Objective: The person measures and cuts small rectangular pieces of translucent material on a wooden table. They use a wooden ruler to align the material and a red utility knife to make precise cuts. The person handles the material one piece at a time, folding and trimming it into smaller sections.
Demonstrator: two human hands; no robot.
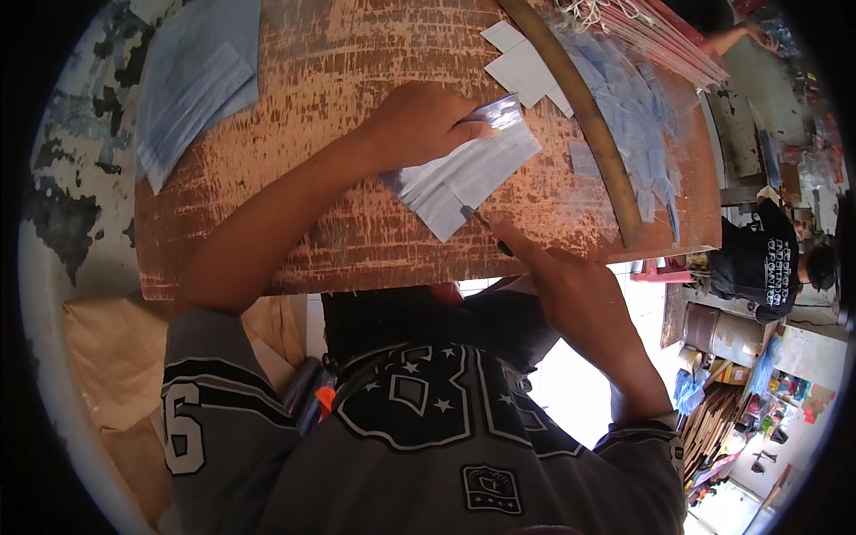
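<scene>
My left hand [423,125] grips a small stack of clear plastic sheets [490,160], its thumb pressed on the shiny upper part. The stack looks whitish and lies tilted over the worn wooden table. In my right hand [571,281] is a slim tool [486,225] with a dark handle and a metal tip; its exact kind is hard to make out. The tool's tip meets the lower right edge of the stack, and my right index finger stretches along the handle.
Bluish plastic sheets [192,89] lie at the table's [303,205] far left. A curved wooden strip [593,116] separates white cards [522,67] from scattered clear pieces [633,125]. Red rods with white strings [655,36] lie at the far right. Another person [758,259] is beyond the table.
</scene>
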